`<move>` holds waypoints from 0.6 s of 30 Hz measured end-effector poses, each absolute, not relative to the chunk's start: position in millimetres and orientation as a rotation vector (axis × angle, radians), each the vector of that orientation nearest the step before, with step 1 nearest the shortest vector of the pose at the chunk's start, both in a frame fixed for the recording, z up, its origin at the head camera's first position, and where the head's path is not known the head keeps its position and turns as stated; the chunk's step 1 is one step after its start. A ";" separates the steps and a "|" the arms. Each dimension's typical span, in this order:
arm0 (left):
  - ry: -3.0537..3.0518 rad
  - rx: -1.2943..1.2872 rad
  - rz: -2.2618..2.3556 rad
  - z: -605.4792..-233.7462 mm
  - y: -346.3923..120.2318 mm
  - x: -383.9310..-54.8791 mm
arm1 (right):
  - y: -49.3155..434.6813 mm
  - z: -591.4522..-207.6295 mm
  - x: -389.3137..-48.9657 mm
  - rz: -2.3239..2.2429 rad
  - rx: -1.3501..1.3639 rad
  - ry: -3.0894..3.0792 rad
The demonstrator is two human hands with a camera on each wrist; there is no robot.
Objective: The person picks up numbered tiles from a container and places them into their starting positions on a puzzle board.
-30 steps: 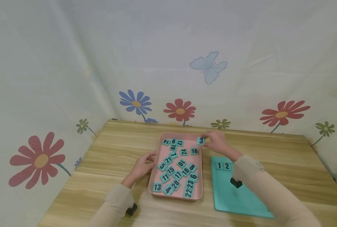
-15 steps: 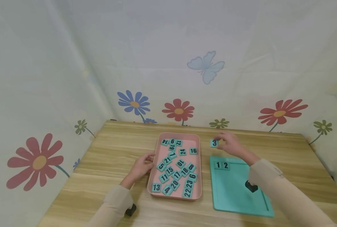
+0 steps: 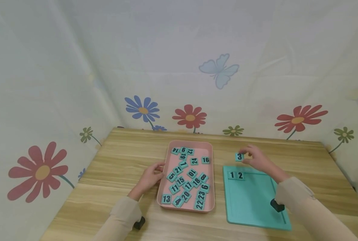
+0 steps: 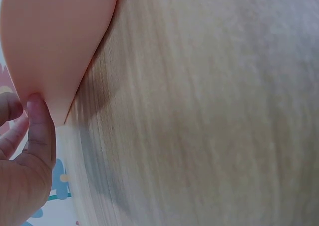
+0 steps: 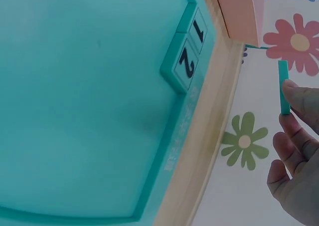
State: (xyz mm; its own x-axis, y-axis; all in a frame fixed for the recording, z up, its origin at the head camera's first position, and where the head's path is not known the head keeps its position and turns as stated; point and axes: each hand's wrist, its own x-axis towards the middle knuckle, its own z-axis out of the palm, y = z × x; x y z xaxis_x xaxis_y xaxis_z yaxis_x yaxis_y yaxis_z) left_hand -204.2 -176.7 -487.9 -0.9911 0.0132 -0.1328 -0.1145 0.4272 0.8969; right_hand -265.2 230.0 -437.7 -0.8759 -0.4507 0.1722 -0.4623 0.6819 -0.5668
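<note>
My right hand (image 3: pixel 258 160) pinches a teal number tile marked 3 (image 3: pixel 239 156) between thumb and fingers, held beyond the far edge of the teal board (image 3: pixel 251 201). The right wrist view shows that tile (image 5: pixel 283 89) edge-on. On the board, tiles 1 (image 3: pixel 232 175) and 2 (image 3: pixel 240 175) sit side by side in the far left corner. My left hand (image 3: pixel 150 175) grips the left rim of the pink tray (image 3: pixel 213 187); in the left wrist view the thumb lies against the tray's outer wall (image 4: pixel 60 36). Several loose number tiles lie scattered in the tray.
Tray and board stand side by side on a wooden table (image 3: pixel 130 147), with a narrow strip of tabletop between them. Behind the table hangs a pale backdrop (image 3: pixel 167 67) printed with flowers and a butterfly.
My right hand has carried tile 3 from above the tray's far right corner rightward, and slightly nearer, to the board's far edge. The left hand stays at the tray's rim.
</note>
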 end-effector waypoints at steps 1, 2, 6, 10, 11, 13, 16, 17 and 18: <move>2.554 -0.088 1.614 -488.0 -176.9 -204.1 | 232.6 -438.9 -264.4 0.973 0.764 -2.872; 2.556 -0.085 1.611 -488.1 -177.0 -204.0 | 235.0 -439.9 -263.3 0.969 0.747 -2.878; 2.564 -0.077 1.600 -488.0 -177.4 -203.9 | 243.8 -443.8 -259.2 0.961 0.692 -2.891; 2.565 -0.081 1.594 -487.7 -177.5 -204.0 | 251.6 -447.1 -255.2 0.955 0.656 -2.893; 2.565 -0.084 1.592 -487.5 -177.5 -204.1 | 253.4 -448.1 -254.1 0.961 0.648 -2.898; 2.566 -0.086 1.588 -487.3 -177.4 -204.1 | 256.9 -450.1 -251.6 0.968 0.625 -2.914; 2.567 -0.084 1.585 -487.0 -177.3 -204.0 | 261.3 -452.7 -247.8 0.982 0.601 -2.933; 2.568 -0.083 1.584 -486.9 -177.3 -204.0 | 262.7 -453.7 -246.6 0.983 0.594 -2.936; 2.567 -0.083 1.585 -487.0 -177.4 -204.2 | 264.0 -455.2 -245.8 0.986 0.589 -2.935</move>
State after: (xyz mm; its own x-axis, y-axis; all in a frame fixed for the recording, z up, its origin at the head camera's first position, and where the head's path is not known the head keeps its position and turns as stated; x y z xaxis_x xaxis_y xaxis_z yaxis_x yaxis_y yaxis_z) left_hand -204.2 -177.4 -487.0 -0.9909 0.0183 -0.1335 -0.1111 0.4493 0.8864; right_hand -245.8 264.0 -455.2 -0.9300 -0.3515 0.1074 -0.3450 0.7343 -0.5846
